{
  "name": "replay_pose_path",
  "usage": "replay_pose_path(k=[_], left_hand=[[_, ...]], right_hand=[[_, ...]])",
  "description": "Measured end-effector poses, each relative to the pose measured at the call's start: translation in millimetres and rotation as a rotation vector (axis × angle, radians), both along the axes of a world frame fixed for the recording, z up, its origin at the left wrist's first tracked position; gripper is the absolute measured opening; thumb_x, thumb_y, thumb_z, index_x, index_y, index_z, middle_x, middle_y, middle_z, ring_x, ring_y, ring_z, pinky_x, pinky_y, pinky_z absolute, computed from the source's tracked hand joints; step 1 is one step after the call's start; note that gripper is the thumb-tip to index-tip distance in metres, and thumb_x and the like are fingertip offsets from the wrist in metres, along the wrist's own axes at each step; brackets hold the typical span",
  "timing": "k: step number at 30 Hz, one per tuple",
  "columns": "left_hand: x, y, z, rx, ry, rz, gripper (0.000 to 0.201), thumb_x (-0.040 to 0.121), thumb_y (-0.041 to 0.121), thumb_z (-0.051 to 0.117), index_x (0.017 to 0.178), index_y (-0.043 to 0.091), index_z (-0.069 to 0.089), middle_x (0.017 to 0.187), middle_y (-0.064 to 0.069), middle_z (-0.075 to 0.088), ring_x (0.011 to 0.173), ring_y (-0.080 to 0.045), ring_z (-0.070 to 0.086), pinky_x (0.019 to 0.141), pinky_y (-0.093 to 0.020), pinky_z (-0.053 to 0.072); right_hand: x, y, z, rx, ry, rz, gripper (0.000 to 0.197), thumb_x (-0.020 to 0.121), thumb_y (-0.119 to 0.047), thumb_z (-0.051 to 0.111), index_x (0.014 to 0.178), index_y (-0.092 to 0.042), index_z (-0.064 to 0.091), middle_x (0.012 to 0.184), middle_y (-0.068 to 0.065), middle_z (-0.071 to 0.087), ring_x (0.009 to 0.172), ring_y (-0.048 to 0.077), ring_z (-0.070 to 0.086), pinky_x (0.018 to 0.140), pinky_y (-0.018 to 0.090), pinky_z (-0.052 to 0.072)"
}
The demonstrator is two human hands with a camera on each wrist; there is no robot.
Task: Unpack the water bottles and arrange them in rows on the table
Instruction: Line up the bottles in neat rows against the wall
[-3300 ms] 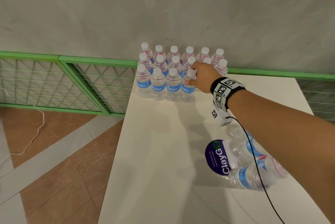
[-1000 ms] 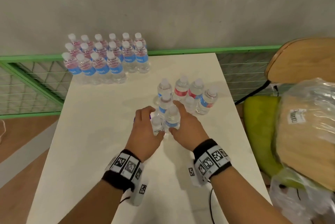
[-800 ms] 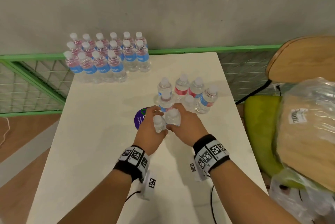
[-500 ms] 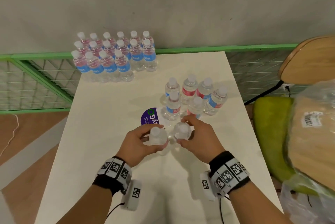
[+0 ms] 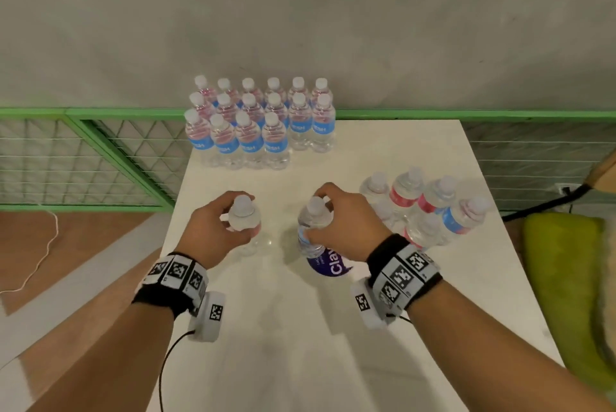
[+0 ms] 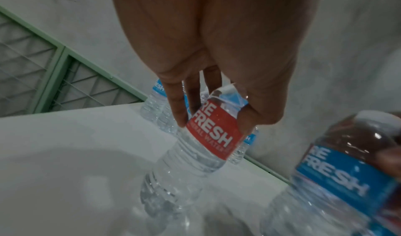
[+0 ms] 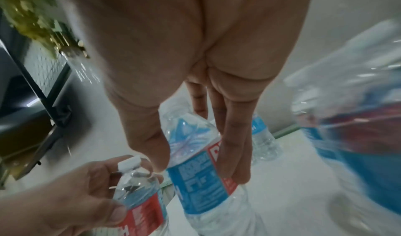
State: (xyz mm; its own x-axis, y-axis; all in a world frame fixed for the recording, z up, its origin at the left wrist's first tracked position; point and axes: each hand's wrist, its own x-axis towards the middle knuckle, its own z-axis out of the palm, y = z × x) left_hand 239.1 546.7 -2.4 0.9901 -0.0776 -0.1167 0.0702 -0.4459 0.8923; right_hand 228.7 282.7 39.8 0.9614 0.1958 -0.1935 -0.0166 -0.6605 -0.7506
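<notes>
From above, each hand grips a bottle over the table (image 5: 300, 345), rows (image 5: 260, 125) at twelve o'clock; left wrist: left hand (image 6: 217, 51) clamps the red-label bottle (image 6: 208, 136); right wrist: right hand (image 7: 184, 68) clamps the blue-label bottle (image 7: 195, 179)

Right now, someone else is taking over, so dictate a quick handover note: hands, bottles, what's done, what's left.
Left hand grips a red-label bottle; right hand grips a blue-label bottle, both upright over the table.
Done: three rows of bottles at the far edge; front row has four.
Left: place these two, then the cluster of loose bottles at right, by the torn wrap.
</notes>
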Motion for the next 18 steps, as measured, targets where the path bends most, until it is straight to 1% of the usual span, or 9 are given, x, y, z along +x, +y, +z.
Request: replay_pose_path(k=[2,5,6,8,10,12,14,16,18], left_hand=[[21.1,7.8,-5.7,0.021,-0.052,-0.017,0.051,0.068,0.018,0.090,0.111,0.033,0.067,0.113,0.008,0.067,0.101,-0.012,0.065,0.088,-0.039,0.058],[48.8,11.8,-13.6,0.085,-0.113,-0.020,0.051,0.066,0.020,0.090,0.109,0.035,0.068,0.114,0.012,0.062,0.097,-0.006,0.064,0.088,-0.037,0.057],[57.5,12.8,-16.4,0.104,-0.110,-0.014,0.052,0.065,0.023,0.090,0.110,0.036,0.068,0.113,0.013,0.061,0.096,-0.005,0.064,0.088,-0.036,0.057],[73.5,13.7,-20.3,0.120,-0.085,0.002,0.054,0.064,0.031,0.090,0.112,0.040,0.065,0.113,0.015,0.064,0.097,-0.009,0.065,0.088,-0.036,0.057],[85.7,12.4,-20.6,0.126,-0.052,0.016,0.056,0.065,0.036,0.088,0.114,0.042,0.063,0.109,0.015,0.067,0.098,-0.012,0.066,0.085,-0.030,0.055],[93.9,9.4,-18.6,0.130,-0.033,0.021,0.054,0.068,0.032,0.086,0.116,0.040,0.063,0.106,0.012,0.069,0.094,-0.011,0.066,0.075,-0.018,0.049],[98.7,7.2,-17.6,0.138,-0.025,0.019,0.054,0.071,0.027,0.085,0.119,0.037,0.062,0.106,0.011,0.068,0.092,-0.008,0.066,0.069,-0.011,0.044],[101.9,6.3,-18.8,0.128,-0.018,0.029,0.056,0.071,0.026,0.085,0.121,0.036,0.062,0.107,0.012,0.068,0.092,-0.006,0.066,0.068,-0.008,0.042],[103.7,6.0,-21.1,0.120,-0.008,0.036,0.057,0.072,0.025,0.085,0.122,0.037,0.061,0.107,0.013,0.068,0.092,-0.005,0.066,0.069,-0.009,0.044]], right_hand=[[36.6,11.9,2.4,-0.083,-0.011,0.023,0.050,0.065,-0.036,0.081,0.103,-0.025,0.050,0.090,-0.001,0.064,0.078,0.017,0.063,0.065,0.032,0.054],[87.4,22.3,4.7,-0.176,-0.043,0.012,0.051,0.070,-0.030,0.080,0.110,-0.020,0.050,0.097,0.004,0.061,0.083,0.023,0.059,0.067,0.030,0.049],[102.5,24.3,3.9,-0.192,-0.053,0.009,0.051,0.072,-0.028,0.078,0.114,-0.022,0.050,0.099,0.005,0.060,0.086,0.025,0.059,0.068,0.029,0.047],[128.8,25.3,-2.5,-0.217,-0.043,0.013,0.051,0.076,-0.025,0.076,0.121,-0.027,0.053,0.106,0.005,0.059,0.093,0.025,0.059,0.073,0.029,0.047],[150.1,23.7,-11.7,-0.262,-0.007,0.009,0.048,0.077,-0.025,0.077,0.120,-0.028,0.057,0.112,0.004,0.058,0.099,0.024,0.058,0.080,0.029,0.049],[166.9,21.0,-19.5,-0.316,0.013,-0.022,0.048,0.077,-0.030,0.077,0.121,-0.027,0.057,0.119,0.003,0.059,0.104,0.023,0.058,0.081,0.027,0.045],[178.3,19.6,-22.1,-0.331,0.014,-0.069,0.053,0.078,-0.031,0.077,0.125,-0.026,0.055,0.125,0.000,0.057,0.111,0.022,0.056,0.081,0.022,0.039],[188.6,19.0,-24.3,-0.297,0.025,-0.106,0.053,0.079,-0.020,0.073,0.128,-0.024,0.055,0.132,0.000,0.054,0.115,0.024,0.054,0.083,0.022,0.041],[195.6,20.8,-24.7,-0.293,0.019,-0.096,0.048,0.079,-0.009,0.064,0.125,-0.018,0.054,0.127,0.006,0.056,0.109,0.026,0.056,0.082,0.027,0.045]])
